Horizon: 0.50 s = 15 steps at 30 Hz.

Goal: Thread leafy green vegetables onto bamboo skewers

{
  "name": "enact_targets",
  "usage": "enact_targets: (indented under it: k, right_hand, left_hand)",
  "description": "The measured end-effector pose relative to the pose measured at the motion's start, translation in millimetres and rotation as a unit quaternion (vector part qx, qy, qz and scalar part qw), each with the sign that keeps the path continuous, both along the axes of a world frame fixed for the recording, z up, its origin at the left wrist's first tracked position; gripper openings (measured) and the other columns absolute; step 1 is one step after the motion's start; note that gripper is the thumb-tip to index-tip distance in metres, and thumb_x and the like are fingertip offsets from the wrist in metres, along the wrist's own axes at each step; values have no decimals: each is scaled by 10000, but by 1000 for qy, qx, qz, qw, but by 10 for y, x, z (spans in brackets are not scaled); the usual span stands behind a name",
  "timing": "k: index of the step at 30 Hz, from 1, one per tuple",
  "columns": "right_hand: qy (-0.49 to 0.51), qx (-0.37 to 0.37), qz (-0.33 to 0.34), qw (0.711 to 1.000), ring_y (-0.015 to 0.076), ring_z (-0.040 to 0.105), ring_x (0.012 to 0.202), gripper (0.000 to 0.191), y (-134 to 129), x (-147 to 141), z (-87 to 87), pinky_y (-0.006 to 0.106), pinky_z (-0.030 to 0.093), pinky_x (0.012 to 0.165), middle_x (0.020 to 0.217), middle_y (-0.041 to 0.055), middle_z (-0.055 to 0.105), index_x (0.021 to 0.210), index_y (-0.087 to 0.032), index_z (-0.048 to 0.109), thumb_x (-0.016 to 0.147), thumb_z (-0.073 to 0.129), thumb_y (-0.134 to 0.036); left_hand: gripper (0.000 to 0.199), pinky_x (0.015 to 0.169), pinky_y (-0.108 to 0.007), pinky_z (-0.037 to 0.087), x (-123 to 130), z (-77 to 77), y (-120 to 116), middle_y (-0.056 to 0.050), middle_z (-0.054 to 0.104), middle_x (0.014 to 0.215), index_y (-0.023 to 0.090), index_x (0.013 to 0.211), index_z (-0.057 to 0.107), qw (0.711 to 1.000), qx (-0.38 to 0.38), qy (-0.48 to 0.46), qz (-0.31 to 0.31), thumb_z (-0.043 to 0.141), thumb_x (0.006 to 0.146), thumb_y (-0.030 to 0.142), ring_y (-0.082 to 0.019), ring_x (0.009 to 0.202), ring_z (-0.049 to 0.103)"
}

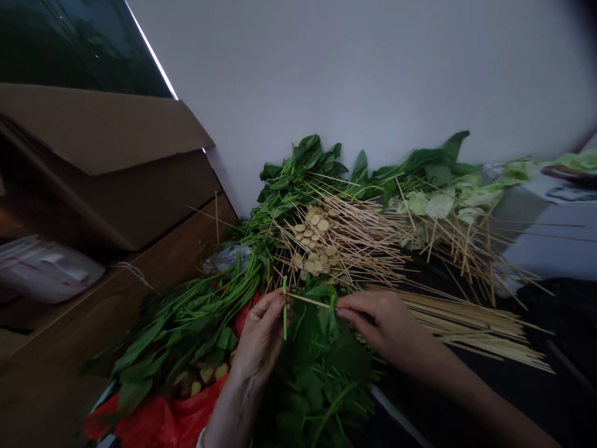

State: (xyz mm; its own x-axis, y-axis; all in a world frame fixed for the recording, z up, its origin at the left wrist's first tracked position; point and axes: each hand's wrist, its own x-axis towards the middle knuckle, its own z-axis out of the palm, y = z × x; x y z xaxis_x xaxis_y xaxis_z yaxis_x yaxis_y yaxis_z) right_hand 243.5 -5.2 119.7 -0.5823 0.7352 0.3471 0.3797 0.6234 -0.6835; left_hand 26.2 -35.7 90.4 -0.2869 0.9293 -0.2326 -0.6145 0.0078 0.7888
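My left hand (pixel 265 330) is closed in a pinch on a short green vegetable stem (pixel 285 311), which stands upright at its fingertips. My right hand (pixel 373 317) grips a thin wooden skewer (pixel 310 301), whose far end reaches the stem; I cannot tell whether it pierces it. Beside the right fingertips, a leafy green (pixel 333 305) hangs at the skewer. Below both hands lies a heap of leafy greens (pixel 321 373). Just beyond them sit skewers threaded with pale round slices (pixel 314 233), their bare ends pointing right.
Loose skewers (pixel 480 330) lie at the right, below skewered pale green leaves (pixel 438 205). More long-stemmed greens (pixel 186 317) rest at the left over a red plastic bag (pixel 172 417) holding yellowish chunks. A cardboard box (pixel 116 186) and a clear plastic bag (pixel 49 270) stand farther left. A white wall rises behind.
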Motion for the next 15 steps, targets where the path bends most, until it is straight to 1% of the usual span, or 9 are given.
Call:
enact_targets:
  k: [4, 8, 11, 15]
  right_hand:
    - [-6, -4, 2, 1000, 126, 602, 694, 223, -11, -13, -19, 241, 407, 665, 747, -2, 672, 814, -192, 675, 947, 496, -191]
    - [-31, -8, -10, 999, 135, 597, 701, 255, -44, -16, -28, 249, 406, 667, 744, 10, 663, 786, -190, 664, 956, 474, -193]
    - [-37, 1, -14, 999, 139, 600, 697, 270, -61, -20, -41, 253, 415, 669, 750, 15, 670, 796, -198, 672, 963, 460, -209]
    - [-32, 20, -18, 999, 146, 610, 698, 290, -78, -38, -70, 261, 430, 674, 764, 29, 684, 818, -200, 688, 964, 438, -216]
  left_hand:
    - [405, 623, -164, 531, 1, -11, -3, -21, 727, 681, 122, 802, 766, 1000, -4, 14, 6, 942, 457, 240, -88, 613, 650]
    - [376, 628, -168, 522, -6, -40, 9, -13, 742, 699, 143, 773, 765, 999, 2, 43, 24, 939, 458, 253, -84, 616, 650]
    - [370, 639, -176, 526, 2, -38, 19, -5, 736, 670, 152, 725, 764, 998, -3, 46, 31, 948, 420, 254, -86, 617, 651]
    - [378, 622, -171, 527, 19, -11, 9, -8, 727, 661, 145, 704, 763, 999, -9, 43, 19, 955, 396, 252, -87, 617, 644]
